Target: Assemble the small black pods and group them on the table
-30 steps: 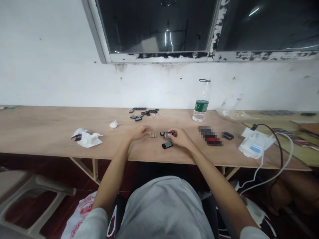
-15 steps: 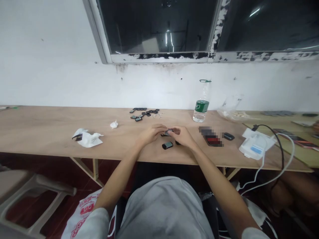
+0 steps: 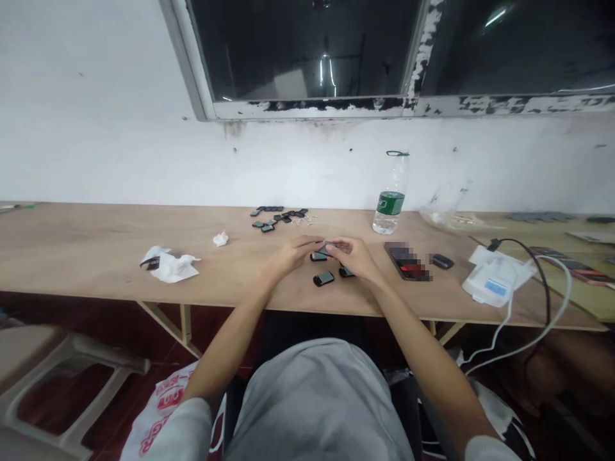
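Over the table's middle, my right hand [image 3: 357, 257] pinches a small black piece with a grey face [image 3: 328, 248] between thumb and fingers. My left hand [image 3: 294, 255] meets it from the other side, fingertips closed on its edge and the thumb mostly hidden. Just below the hands lies another black piece with a grey panel [image 3: 319, 257]. Nearer me a similar oblong piece [image 3: 323, 278] rests flat, and one more [image 3: 346, 272] shows partly beneath my right hand.
Several black and grey pieces [image 3: 268, 227] and scattered small white bits [image 3: 302, 221] lie toward the wall. A water bottle [image 3: 389, 203], a phone [image 3: 406, 262], a black fob-like object [image 3: 442, 261] and a white box with cables [image 3: 494, 282] stand right. Crumpled tissues [image 3: 175, 267] lie left.
My right hand has shifted slightly, uncovering more of the piece beneath it. The piece between my hands is tilted differently, and more of the one lying below shows.
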Available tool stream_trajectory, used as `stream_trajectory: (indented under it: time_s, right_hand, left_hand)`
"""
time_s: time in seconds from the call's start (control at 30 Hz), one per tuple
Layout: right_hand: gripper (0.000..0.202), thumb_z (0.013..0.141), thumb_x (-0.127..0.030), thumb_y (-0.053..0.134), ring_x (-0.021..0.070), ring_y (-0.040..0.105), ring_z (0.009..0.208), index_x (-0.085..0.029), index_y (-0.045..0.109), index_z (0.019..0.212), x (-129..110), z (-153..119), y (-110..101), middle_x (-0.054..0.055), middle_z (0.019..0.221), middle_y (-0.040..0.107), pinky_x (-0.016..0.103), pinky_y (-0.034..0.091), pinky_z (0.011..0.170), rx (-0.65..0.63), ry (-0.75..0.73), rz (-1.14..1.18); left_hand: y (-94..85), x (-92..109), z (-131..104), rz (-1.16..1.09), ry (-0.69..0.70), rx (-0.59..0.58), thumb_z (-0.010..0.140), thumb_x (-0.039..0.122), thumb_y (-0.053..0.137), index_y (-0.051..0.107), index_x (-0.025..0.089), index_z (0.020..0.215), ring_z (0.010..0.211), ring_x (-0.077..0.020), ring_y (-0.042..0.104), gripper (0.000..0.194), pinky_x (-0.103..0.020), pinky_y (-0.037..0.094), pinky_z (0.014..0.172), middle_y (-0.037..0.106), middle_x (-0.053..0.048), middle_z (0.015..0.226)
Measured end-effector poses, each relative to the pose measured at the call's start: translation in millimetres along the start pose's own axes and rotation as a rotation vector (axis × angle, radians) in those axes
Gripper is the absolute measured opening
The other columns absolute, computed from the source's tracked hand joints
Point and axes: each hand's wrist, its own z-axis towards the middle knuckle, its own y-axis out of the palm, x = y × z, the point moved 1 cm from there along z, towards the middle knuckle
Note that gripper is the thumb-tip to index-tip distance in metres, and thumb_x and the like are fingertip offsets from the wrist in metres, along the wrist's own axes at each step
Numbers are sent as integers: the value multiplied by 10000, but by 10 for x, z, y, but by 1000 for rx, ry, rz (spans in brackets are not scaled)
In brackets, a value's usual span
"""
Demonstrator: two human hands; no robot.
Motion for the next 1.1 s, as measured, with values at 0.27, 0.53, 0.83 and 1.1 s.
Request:
stream_trajectory:
  time_s: [0.27,0.53,0.83,1.1]
  right_hand:
    - [429,782,-512,775,234,744,844,-161,751,1027,84,32,-32,107,1024,783,376,620,799,5,-12,2]
    - [345,826,-458,732,226,740,783,-170,725,1016,133,34,-60,102,1002,781,347,609,715,-15,28,-85]
    - [155,833,-316,663,189,660,655,-190,632,917,383,57,-95,29,722,711,274,506,611,85,-9,-483]
    - [122,855,-258,666,204,696,733,-172,721,923,513,63,-7,76,855,772,281,510,681,12,-10,-595]
  left_hand:
    - [18,7,18,-38,-36,-14,970,80,437,647,217,1305,1238,-228,636,419,-435,540,1054,656,-125,1352]
    - [7,25,17,-48,-110,-15,1015,266,503,672,223,1267,1204,-234,660,306,-418,552,1029,678,-115,1329]
    - [-254,-156,-51,-88,-471,-15,1031,370,426,694,181,1106,1010,-219,704,337,-350,546,939,753,-81,1095]
    - [-223,-568,-299,-158,-723,-184,812,232,664,668,158,1027,933,-242,695,226,-391,566,867,745,-101,1015]
